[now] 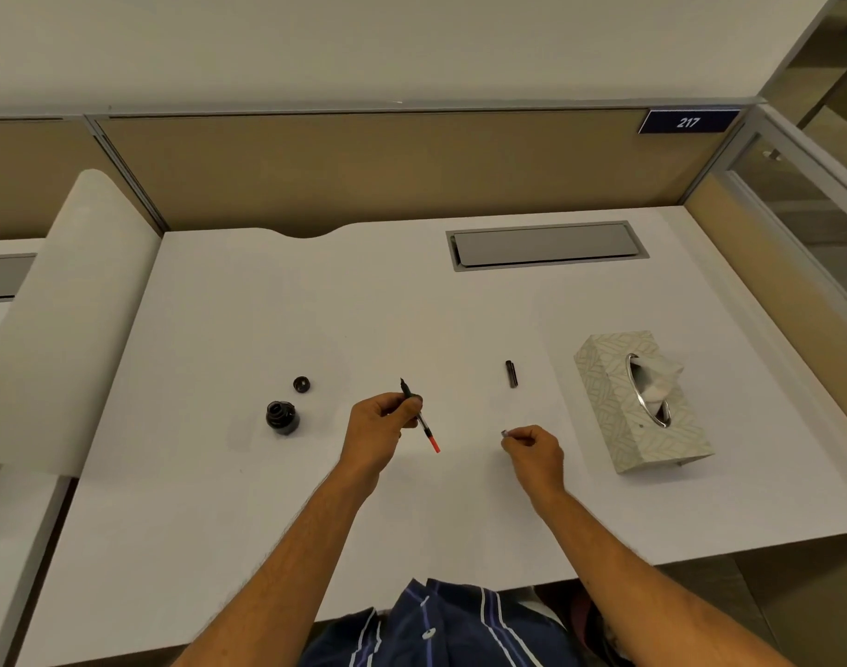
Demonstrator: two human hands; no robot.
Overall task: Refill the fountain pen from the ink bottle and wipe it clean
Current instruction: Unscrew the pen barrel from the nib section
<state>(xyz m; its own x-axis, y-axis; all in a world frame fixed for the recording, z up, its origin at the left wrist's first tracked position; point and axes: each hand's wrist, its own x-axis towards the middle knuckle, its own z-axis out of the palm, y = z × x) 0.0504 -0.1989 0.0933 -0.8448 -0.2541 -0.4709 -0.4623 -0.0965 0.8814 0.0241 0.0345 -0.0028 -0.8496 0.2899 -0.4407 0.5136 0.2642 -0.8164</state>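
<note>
Head view. The left hand [383, 418] pinches the pen [419, 416] near its nib end, fingers curled round the grip. The barrel is off, so the converter shows bare, with its red knob at the near end. The pen's long axis runs from the nib, far and slightly left, to the red knob, near and slightly right, tilted over the bench [219, 522].

The right hand [532, 447] is curled, thumb and forefinger pinching a small dark piece with a pale tip. It is too small to name with certainty; it may be the barrel.

The ink bottle [282, 417] stands open on the bench, left of the pen and apart from it. Its lid [301, 384] lies just beyond the bottle, close to it. The cap [511, 374] lies right of the pen, beyond the right hand. The tissue box [640, 402] sits further right, a tissue sticking out of its slot.

The coming move, as I judge it, is dipping the nib. The bottle lies to the left of the left hand, which is the nearer one. The nib now points away, not down, so the pen must swing upright over the bottle mouth, leaving the right hand to turn the red knob.
</note>
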